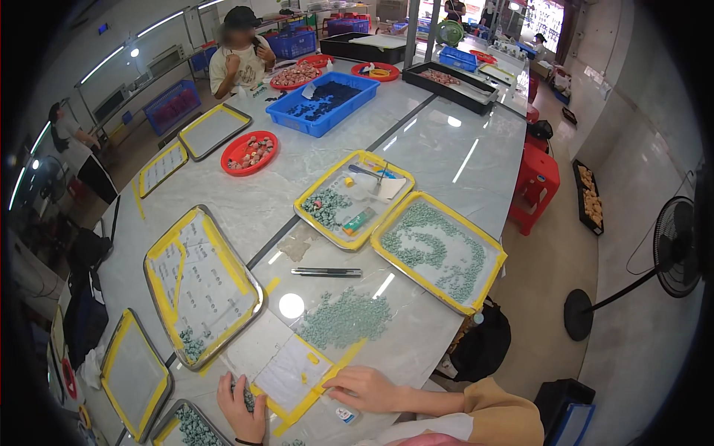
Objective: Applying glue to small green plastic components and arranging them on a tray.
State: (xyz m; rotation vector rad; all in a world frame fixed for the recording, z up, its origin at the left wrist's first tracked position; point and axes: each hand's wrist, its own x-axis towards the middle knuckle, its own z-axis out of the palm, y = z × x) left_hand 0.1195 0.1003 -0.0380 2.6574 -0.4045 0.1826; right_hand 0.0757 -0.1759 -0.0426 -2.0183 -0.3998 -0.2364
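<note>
My left hand [242, 410] is at the lower middle, its fingers curled round several small green bead-like pieces [249, 399] that show between thumb and fingers. To its right lies a white sheet [290, 374] edged with yellow tape, with small yellow bits on it. At the sheet's right edge is my right hand [364, 388], thumb and fingers drawn together; what they hold, if anything, is too small to make out. A small labelled bottle [344, 415] lies just below the right hand. Beyond the sheet spreads a loose heap of green pieces [346, 318].
Dark pens [326, 272] lie past the heap. Yellow-taped trays stand around: one with green pieces [439, 249], one with tools [355, 197], one with a patterned sheet [212, 282]. Farther off are a red plate [250, 153], a blue bin [323, 104] and a seated person [239, 59].
</note>
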